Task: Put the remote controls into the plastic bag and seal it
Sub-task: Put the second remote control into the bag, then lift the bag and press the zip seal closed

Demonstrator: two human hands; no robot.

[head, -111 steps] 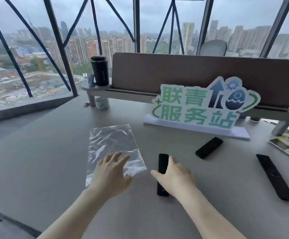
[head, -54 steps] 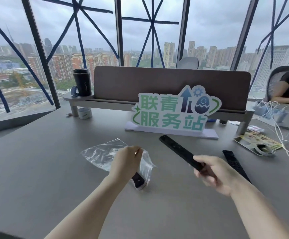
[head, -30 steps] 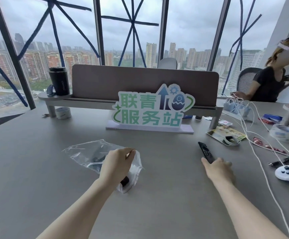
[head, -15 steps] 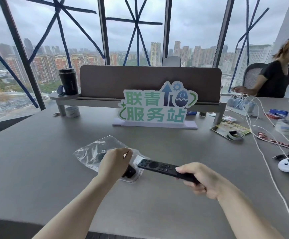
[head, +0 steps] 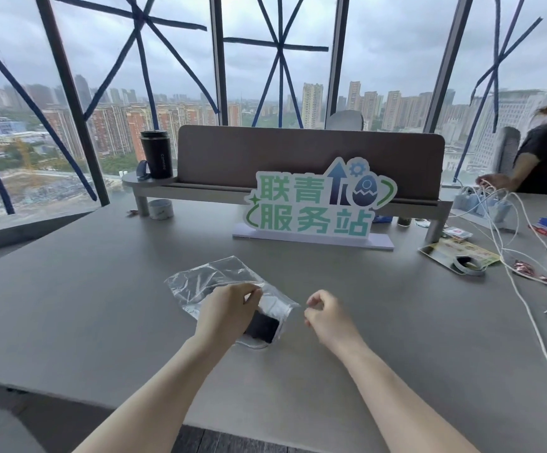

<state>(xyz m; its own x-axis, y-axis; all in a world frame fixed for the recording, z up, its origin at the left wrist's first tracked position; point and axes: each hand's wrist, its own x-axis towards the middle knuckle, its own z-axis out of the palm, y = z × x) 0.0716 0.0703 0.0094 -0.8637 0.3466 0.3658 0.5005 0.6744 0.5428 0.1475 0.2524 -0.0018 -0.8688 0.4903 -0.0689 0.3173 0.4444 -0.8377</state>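
no loose remotes in sight, left hand (head: pixel 226 310) pinching plastic bag (head: pixel 219 282) mouth over remote controls (head: pixel 262 326), right hand (head: pixel 326 317) empty, fingers half-curled: sealing likely next.

The grey bench (head: pixel 85 305) carries a clear plastic bag (head: pixel 206 282) under the left grip (head: pixel 229 308), a green-lettered sign (head: pixel 317 207) beyond it, and white cables (head: pixel 520 289) and a tape roll (head: pixel 468 264) off past the right grip (head: pixel 326 313).

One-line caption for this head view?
Left hand pinches open plastic bag holding remote; empty right hand hovers beside.
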